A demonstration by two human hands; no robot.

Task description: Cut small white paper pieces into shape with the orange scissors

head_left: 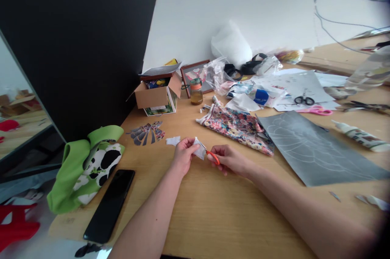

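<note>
Phone [109, 206] at edge, left hand [183, 154] pinching scrap [200, 149]

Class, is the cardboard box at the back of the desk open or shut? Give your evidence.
Open. The box has its side flaps folded outward, and coloured items show inside through the top.

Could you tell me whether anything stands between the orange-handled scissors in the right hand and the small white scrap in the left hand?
Nothing visible does. The left hand pinches the small white scrap, and the orange-handled scissors in the right hand meet its edge directly.
</note>
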